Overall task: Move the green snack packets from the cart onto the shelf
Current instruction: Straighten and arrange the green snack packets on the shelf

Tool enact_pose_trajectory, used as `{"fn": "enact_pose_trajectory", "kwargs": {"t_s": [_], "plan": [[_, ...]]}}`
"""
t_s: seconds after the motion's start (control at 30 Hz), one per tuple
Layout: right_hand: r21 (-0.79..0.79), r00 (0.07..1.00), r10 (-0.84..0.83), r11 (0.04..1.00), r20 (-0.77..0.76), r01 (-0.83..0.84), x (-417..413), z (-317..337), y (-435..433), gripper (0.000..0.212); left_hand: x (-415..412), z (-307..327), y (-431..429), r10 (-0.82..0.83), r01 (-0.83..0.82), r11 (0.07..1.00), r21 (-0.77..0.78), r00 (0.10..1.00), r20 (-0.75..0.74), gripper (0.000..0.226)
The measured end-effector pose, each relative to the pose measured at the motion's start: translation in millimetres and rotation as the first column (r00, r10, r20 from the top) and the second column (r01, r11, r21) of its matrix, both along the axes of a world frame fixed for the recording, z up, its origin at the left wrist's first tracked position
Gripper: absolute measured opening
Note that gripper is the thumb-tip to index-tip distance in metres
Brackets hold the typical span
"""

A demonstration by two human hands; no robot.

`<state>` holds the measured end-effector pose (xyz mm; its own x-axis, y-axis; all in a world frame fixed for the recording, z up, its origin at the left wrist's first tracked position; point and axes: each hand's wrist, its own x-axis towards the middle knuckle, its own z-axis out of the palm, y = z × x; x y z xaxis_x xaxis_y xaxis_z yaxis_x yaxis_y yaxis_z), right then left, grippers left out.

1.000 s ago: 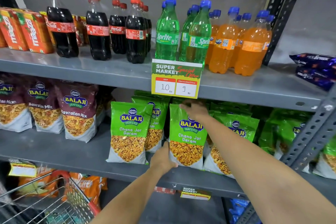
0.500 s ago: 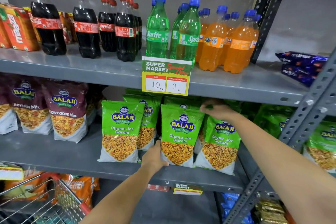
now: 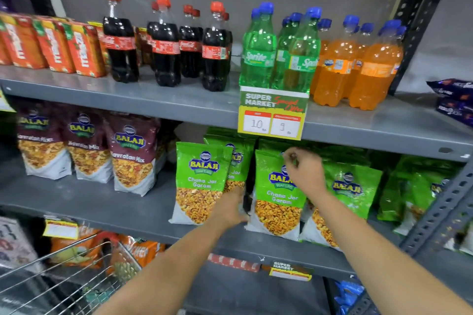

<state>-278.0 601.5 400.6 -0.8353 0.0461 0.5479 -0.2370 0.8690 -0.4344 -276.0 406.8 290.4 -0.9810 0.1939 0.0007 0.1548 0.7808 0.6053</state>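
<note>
Several green Balaji snack packets stand upright on the grey middle shelf (image 3: 122, 208). My left hand (image 3: 231, 208) grips the lower left edge of the middle green packet (image 3: 275, 199). My right hand (image 3: 304, 174) is in front of that packet's upper part, fingers curled and pinching near its top. Another green packet (image 3: 202, 181) stands just to the left, and one more (image 3: 350, 186) to the right. More green packets sit behind and further right (image 3: 419, 192). The wire cart (image 3: 76, 271) is at the lower left; what it holds is blurred.
Maroon Balaji packets (image 3: 133, 153) fill the left of the same shelf. Cola, green soda and orange soda bottles stand on the shelf above, with a price sign (image 3: 272, 115) hanging over the green packets. A perforated steel upright (image 3: 445, 207) crosses at the right.
My right hand came off the right-hand packet's top and moved left onto the middle packet. My left hand stays at that packet's lower left edge. The view shifted right and down.
</note>
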Motion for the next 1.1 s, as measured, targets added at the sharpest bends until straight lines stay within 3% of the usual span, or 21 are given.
{"fn": "enact_pose_trajectory", "kwargs": {"t_s": [0.13, 0.27, 0.37, 0.53, 0.73, 0.83, 0.9, 0.97, 1.1], "plan": [[-0.147, 0.999, -0.017, 0.989, 0.043, 0.023, 0.4, -20.8, -70.9, 0.011, -10.1, 34.7, -55.4, 0.237, -0.217, 0.97, 0.111, 0.944, -0.228, 0.018], [-0.239, 0.975, 0.008, 0.97, 0.222, 0.047, -10.0, -38.4, -123.3, 0.021, -18.5, 51.4, -111.8, 0.493, -0.427, 0.867, 0.256, 0.806, -0.327, 0.012], [-0.283, 0.929, -0.041, 0.947, 0.368, 0.154, -18.9, -51.6, -147.7, 0.033, -22.7, 43.3, -146.3, 0.564, -0.496, 0.823, 0.277, 0.772, -0.293, 0.028], [-0.358, 0.87, -0.062, 0.896, 0.489, 0.265, -27.3, -64.4, -160.0, 0.033, -28.8, 21.9, -156.6, 0.495, -0.456, 0.859, 0.231, 0.855, -0.153, 0.022], [-0.488, 0.893, -0.018, 0.833, 0.449, 0.262, -31.1, -72.2, -160.6, 0.015, -31.7, 15.6, -152.8, 0.484, -0.42, 0.85, 0.316, 0.861, -0.155, 0.018], [-0.512, 0.91, -0.024, 0.821, 0.414, 0.254, -25.5, -70.9, -152.1, 0.022, -29.6, 15.9, -148.8, 0.482, -0.406, 0.834, 0.374, 0.866, -0.135, 0.016], [-0.492, 0.92, -0.046, 0.834, 0.39, 0.25, -20.3, -67.8, -144.2, 0.023, -28.0, 16.4, -142.7, 0.464, -0.375, 0.836, 0.401, 0.873, -0.152, 0.013], [-0.44, 0.933, -0.086, 0.864, 0.35, 0.244, -16.7, -64.3, -135.3, 0.009, -26.8, 17.8, -133.8, 0.444, -0.344, 0.845, 0.409, 0.878, -0.178, 0.012], [-0.328, 0.935, -0.151, 0.908, 0.322, 0.26, -6.6, -65.5, -118.2, 0.013, -25.2, 15.5, -117.2, 0.402, -0.295, 0.859, 0.419, 0.895, -0.194, 0.013]]}}
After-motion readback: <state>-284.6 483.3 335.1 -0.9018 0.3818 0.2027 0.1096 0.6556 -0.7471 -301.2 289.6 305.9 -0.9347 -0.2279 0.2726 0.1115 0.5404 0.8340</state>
